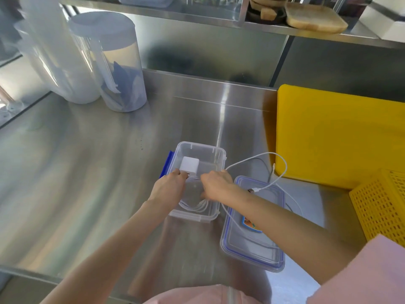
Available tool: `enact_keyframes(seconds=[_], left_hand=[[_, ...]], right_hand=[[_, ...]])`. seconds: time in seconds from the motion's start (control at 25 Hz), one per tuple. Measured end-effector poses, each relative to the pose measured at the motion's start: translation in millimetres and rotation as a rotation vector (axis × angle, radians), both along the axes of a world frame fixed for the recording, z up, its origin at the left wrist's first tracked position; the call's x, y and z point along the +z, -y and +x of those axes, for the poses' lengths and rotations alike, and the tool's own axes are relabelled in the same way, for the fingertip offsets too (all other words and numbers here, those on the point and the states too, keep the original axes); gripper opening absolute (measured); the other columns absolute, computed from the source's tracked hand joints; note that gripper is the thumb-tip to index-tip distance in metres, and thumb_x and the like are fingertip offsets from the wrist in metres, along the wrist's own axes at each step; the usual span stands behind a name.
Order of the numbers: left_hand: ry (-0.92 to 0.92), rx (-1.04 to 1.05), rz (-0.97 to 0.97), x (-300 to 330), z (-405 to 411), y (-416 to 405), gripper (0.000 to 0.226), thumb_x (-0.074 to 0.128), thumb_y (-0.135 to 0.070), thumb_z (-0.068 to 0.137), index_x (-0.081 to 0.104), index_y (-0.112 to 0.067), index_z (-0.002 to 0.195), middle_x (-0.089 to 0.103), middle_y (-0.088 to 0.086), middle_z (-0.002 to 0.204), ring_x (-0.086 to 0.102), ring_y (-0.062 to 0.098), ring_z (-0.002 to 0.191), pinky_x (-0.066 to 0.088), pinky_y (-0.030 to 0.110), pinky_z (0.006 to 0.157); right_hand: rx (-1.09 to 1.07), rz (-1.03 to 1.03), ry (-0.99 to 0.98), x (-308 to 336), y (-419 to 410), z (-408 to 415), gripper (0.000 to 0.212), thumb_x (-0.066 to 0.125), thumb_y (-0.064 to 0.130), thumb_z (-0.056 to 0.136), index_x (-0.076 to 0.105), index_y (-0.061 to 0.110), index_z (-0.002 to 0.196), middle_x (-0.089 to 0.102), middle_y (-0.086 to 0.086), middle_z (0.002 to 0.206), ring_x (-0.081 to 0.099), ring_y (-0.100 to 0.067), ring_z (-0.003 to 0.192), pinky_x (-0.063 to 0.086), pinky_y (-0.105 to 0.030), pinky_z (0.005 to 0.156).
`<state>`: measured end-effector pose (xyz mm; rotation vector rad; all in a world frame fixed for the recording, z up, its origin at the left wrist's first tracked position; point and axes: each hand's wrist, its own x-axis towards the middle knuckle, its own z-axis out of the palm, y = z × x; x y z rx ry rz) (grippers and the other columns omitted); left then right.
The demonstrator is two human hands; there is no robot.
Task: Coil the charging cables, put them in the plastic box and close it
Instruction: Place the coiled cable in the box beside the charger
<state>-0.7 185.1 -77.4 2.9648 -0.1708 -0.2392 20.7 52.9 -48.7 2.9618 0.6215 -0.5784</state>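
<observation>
White coiled cable (195,208) lies inside open clear box (219,150).

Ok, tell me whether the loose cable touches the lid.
Touching. The head view shows the loose cable draped across the lid, its USB plug lying on the lid's top.

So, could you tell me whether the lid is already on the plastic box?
No, the lid lies flat on the steel counter to the right of the plastic box, which stands open with both hands in it.

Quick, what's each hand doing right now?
Left hand: grips the coiled cable in the plastic box.
Right hand: fingers curled on the same cable.
</observation>
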Motion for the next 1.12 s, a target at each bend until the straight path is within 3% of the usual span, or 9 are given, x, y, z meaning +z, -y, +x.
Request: enact_keyframes(seconds=[0.2,0.4,0.52,0.84,1.04,1.12], left_hand=[[-0.04,-0.019,0.118,-2,3,8,0.032,0.04,-0.001,0.091,0.047,-0.009,0.121,0.056,0.01,0.121,0.061,0.03,0.103,0.049,0.035,0.08],[-0.12,-0.006,0.123,-4,4,12,0.037,0.04,-0.002,0.091,0.04,-0.008,0.128,0.053,0.011,0.126,0.06,0.03,0.107,0.049,0.035,0.086],[-0.159,-0.011,0.094,-3,3,11,0.043,0.041,-0.006,0.091,0.035,-0.008,0.133,0.052,0.012,0.13,0.057,0.03,0.112,0.047,0.037,0.09],[-0.212,-0.03,0.053,0,0,11,0.026,0.045,-0.02,0.092,0.053,-0.005,0.113,0.059,0.013,0.122,0.058,0.029,0.109,0.047,0.035,0.09],[-0.194,-0.042,-0.079,1,1,11,0.027,0.045,-0.023,0.09,0.057,-0.007,0.109,0.063,0.011,0.118,0.059,0.028,0.104,0.047,0.033,0.087],[-0.16,-0.05,-0.126,5,1,12,0.032,0.044,-0.022,0.09,0.055,-0.009,0.117,0.061,0.01,0.122,0.058,0.028,0.106,0.047,0.035,0.089]], right_hand=[[0.074,0.002,0.009,-8,8,3,0.032,0.054,0.028,0.085,0.055,0.011,0.112,0.064,-0.011,0.115,0.056,-0.027,0.11,0.034,-0.034,0.093],[0.123,0.044,0.045,-14,13,-2,0.046,0.046,0.038,0.088,0.046,0.012,0.125,0.056,-0.01,0.124,0.051,-0.026,0.117,0.029,-0.037,0.097],[0.122,0.134,0.03,-10,19,-4,0.04,0.046,0.036,0.088,0.05,0.013,0.121,0.057,-0.011,0.121,0.052,-0.027,0.115,0.03,-0.037,0.095],[0.157,-0.026,0.001,-12,13,-5,0.028,0.039,0.024,0.092,0.062,0.015,0.105,0.065,-0.008,0.11,0.049,-0.026,0.109,0.026,-0.038,0.095],[0.123,0.1,-0.007,-9,17,-3,0.031,0.039,0.02,0.091,0.059,0.015,0.114,0.063,-0.009,0.117,0.05,-0.028,0.113,0.029,-0.038,0.096],[0.084,0.225,-0.021,-5,23,-3,0.035,0.041,0.02,0.091,0.054,0.017,0.123,0.057,-0.009,0.126,0.047,-0.028,0.12,0.031,-0.04,0.099]])
